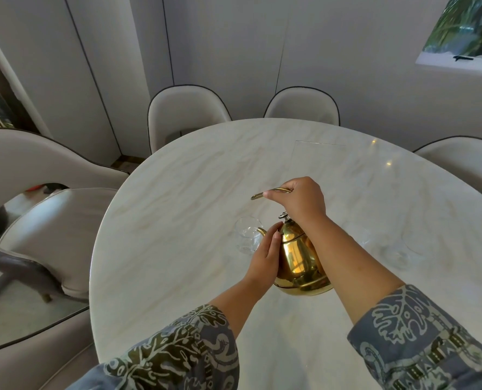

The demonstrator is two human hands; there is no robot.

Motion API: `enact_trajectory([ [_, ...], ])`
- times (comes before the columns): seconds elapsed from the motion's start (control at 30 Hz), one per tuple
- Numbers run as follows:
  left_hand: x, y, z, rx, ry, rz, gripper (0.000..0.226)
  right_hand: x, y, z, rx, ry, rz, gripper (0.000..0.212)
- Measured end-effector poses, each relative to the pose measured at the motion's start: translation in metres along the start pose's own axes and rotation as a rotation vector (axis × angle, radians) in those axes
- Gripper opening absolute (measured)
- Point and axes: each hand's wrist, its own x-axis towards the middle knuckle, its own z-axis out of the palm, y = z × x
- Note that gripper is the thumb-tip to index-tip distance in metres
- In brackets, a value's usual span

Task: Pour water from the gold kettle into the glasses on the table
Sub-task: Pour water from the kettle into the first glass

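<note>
A polished, mirror-bright gold metal is seen on the kettle point(299, 260), with reflections carried across its smooth belly; the thin handle point(270, 191) is of the same shiny metal. The glass point(247, 235) by the spout is clear and appears faceted, though this is hard to tell. The counter point(192, 198) is finished in smooth, glossy pale marble-like stone. The chairs point(183, 114) are covered in matt, leather-like upholstery. The sleeves point(183, 350) are of patterned woven cloth.

Glasses point(247, 238) flank kettle point(299, 263); far table point(206, 170) open.
</note>
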Motion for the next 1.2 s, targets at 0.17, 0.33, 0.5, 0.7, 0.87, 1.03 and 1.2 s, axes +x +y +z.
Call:
enact_trajectory([
  [0.17, 0.001, 0.001, -0.001, -0.006, 0.006, 0.002, 0.039, 0.003, -0.001, 0.001, 0.009, -0.006, 0.007, 0.043],
  [0.33, 0.001, 0.002, -0.001, -0.020, 0.000, -0.002, 0.038, 0.004, -0.005, 0.000, -0.004, -0.013, 0.004, 0.042],
  [0.5, 0.002, 0.001, -0.001, -0.016, 0.003, -0.005, 0.039, 0.003, -0.006, -0.001, -0.027, -0.016, 0.001, 0.040],
  [0.7, 0.000, 0.003, 0.001, -0.018, 0.007, -0.014, 0.039, 0.002, -0.008, -0.004, -0.045, -0.018, -0.012, 0.041],
  [0.87, 0.002, 0.001, 0.000, -0.009, 0.011, -0.022, 0.039, 0.002, -0.008, -0.003, -0.042, -0.010, -0.017, 0.041],
  [1.03, 0.002, 0.002, 0.001, 0.008, 0.008, -0.005, 0.039, 0.001, -0.003, -0.004, 0.001, 0.007, -0.009, 0.041],
  [1.2, 0.004, -0.006, 0.000, 0.069, 0.012, 0.014, 0.035, -0.007, 0.010, -0.007, 0.091, 0.052, 0.001, 0.041],
])
